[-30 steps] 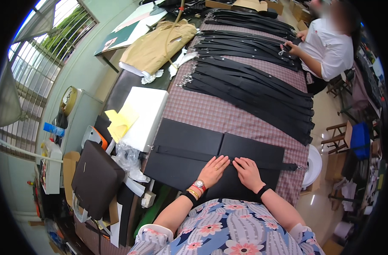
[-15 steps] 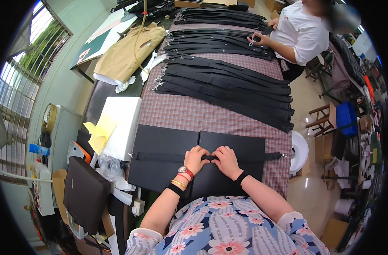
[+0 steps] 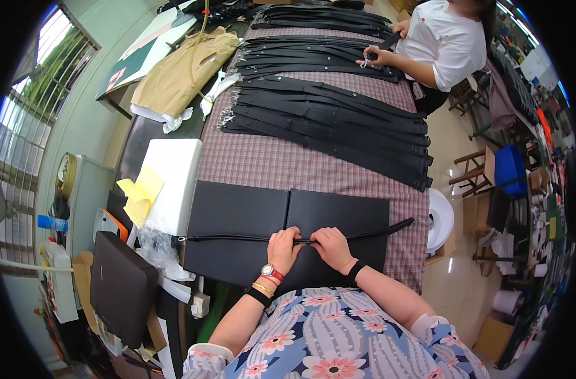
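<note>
A long black strap (image 3: 244, 238) lies crosswise in front of me, with a metal clip at its left end. Its middle is pinched between my left hand (image 3: 283, 247) and my right hand (image 3: 331, 248), fingertips nearly meeting. The strap stands on its edge, so its thin side shows. Its right end reaches past the boards under it. Beneath are two flat black boards (image 3: 234, 205) side by side on the table, a narrow gap between them. The fingers hide the part of the strap that they hold.
Rows of black straps (image 3: 332, 123) with metal clips cover the far side of the checked tablecloth (image 3: 237, 161). A co-worker (image 3: 449, 44) holds a strap at the far right. A white block (image 3: 174, 183) with yellow paper stands left; a white bin (image 3: 441, 221) is beyond the right edge.
The strap has turned from lying flat to standing on its edge, its right end swinging slightly away from me. Both hands have kept their grip. The view has shifted slightly.
</note>
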{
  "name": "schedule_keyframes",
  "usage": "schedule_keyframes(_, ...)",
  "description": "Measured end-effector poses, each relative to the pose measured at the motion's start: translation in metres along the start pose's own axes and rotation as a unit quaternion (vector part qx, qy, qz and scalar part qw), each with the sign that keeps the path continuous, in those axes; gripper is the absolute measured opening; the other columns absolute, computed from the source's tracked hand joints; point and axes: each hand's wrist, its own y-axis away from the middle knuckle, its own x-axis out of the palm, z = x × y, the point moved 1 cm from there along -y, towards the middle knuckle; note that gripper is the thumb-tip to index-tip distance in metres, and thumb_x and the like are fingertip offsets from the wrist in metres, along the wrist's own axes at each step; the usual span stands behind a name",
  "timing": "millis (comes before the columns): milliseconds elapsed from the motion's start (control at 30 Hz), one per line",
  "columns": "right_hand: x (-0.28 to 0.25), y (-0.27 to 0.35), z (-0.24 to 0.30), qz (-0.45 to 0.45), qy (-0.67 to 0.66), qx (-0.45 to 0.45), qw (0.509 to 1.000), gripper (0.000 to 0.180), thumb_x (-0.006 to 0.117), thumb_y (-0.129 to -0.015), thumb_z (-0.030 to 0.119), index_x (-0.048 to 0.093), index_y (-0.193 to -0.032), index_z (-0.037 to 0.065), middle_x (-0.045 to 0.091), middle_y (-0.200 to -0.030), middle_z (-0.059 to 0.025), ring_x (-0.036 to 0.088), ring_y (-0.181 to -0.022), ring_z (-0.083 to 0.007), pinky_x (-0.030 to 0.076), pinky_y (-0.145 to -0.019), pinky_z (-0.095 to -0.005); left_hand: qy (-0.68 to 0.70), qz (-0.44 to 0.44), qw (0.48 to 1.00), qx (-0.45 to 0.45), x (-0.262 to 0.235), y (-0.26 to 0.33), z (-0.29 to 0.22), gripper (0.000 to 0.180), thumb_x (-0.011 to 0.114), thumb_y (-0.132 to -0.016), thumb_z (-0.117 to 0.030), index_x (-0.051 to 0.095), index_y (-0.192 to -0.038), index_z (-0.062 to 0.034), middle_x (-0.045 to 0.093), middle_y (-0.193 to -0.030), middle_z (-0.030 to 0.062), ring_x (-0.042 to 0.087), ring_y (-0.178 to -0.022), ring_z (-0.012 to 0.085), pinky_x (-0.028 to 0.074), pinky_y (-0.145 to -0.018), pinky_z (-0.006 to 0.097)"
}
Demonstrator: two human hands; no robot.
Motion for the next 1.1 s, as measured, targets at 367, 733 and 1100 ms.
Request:
schedule_keyframes(367, -0.006, -0.007, -0.003, 0.000, 0.013, 0.002, 1.000, 0.026, 0.075, -0.075, 0.009, 0.062, -0.098, 0.008, 0.062, -0.101, -0.0087, 0.060, -0.098, -0.0292, 0.046, -0.085, -0.0398, -0.035, 0.049, 0.997, 0.045, -0.002, -0.001, 0.009, 0.055, 0.078, -0.075, -0.015, 0.054, -0.125, -0.0100, 0.060, -0.122, 0.0081, 0.054, -0.118, 0.0291, 0.039, -0.100, 0.043)
schedule_keyframes(733, -0.037, 0.011, -0.028, -0.075, 0.076, 0.049, 0.993, 0.039, 0.070, -0.078, 0.007, 0.059, -0.115, 0.003, 0.053, -0.131, -0.0173, 0.051, -0.122, -0.0364, 0.042, -0.103, -0.0453, -0.056, -0.044, 0.997, 0.001, -0.033, -0.017, 0.039, 0.047, 0.065, -0.088, -0.009, 0.053, -0.132, -0.0036, 0.039, -0.152, 0.0176, 0.034, -0.142, 0.0400, 0.029, -0.116, 0.047)
schedule_keyframes(1100, -0.337, -0.008, 0.025, -0.364, 0.056, 0.160, 0.916, 0.045, 0.060, -0.092, 0.008, 0.050, -0.136, 0.003, 0.054, -0.136, -0.0119, 0.051, -0.125, -0.0261, 0.038, -0.108, -0.0377, -0.098, -0.306, 0.945, 0.064, -0.336, -0.044, -0.059, 0.052, 0.067, -0.078, -0.001, 0.057, -0.129, -0.0034, 0.033, -0.155, 0.0188, 0.032, -0.143, 0.0324, 0.026, -0.117, 0.044)
